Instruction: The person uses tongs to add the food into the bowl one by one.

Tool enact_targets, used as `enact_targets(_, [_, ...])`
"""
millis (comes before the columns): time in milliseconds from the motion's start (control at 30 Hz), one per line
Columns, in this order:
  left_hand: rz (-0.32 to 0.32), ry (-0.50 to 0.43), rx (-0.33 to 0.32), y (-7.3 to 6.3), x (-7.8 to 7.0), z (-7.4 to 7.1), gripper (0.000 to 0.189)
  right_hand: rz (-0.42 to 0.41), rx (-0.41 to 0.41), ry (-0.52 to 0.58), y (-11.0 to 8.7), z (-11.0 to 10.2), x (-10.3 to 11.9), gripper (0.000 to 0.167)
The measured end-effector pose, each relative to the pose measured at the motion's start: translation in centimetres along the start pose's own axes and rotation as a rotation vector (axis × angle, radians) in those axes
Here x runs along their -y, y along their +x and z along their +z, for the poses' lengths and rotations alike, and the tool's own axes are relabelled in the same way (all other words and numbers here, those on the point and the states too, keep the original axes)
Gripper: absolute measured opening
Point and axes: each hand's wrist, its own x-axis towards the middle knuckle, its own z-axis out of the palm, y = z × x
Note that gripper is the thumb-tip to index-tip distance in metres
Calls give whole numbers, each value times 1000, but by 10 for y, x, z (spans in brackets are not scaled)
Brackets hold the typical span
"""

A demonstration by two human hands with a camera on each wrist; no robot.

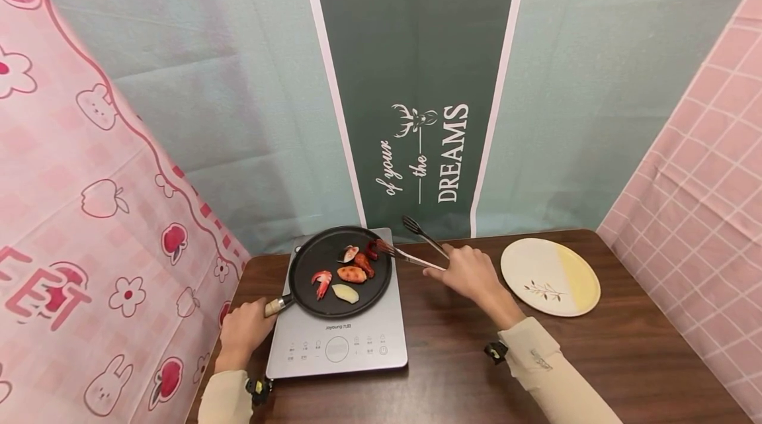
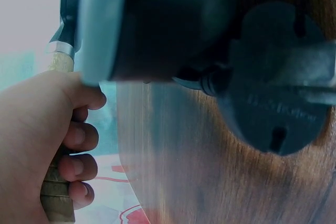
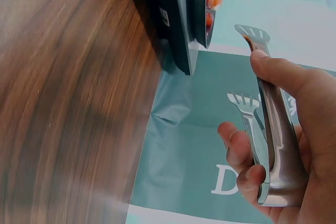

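A round black frying pan (image 1: 315,301) sits on a silver induction cooker (image 1: 381,338). My left hand (image 1: 247,330) grips its wooden handle (image 2: 58,187), fingers curled round it in the left wrist view. Metal tongs (image 3: 278,129) are in my right hand (image 1: 473,273), arms spread apart with nothing between their slotted tips. One tip is at the pan's right edge, the other beyond it. In the pan lie a shrimp (image 1: 322,284), a pale yellow oval piece (image 1: 345,293), a grilled chicken wing (image 1: 352,274), a drumstick (image 1: 364,264), a shell-like piece (image 1: 349,253) and a dark red piece (image 1: 372,250).
On the right of the brown wooden table (image 1: 446,358) lies a white and yellow plate (image 1: 536,265) with a leaf print. A green printed curtain (image 1: 417,80) hangs behind the table. Pink cloths (image 1: 89,179) stand at both sides.
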Motion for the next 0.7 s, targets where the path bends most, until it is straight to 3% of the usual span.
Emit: enact_targets(700, [-8, -4, 16, 0, -1, -1, 22, 54, -1, -42, -23, -18, -42, 66])
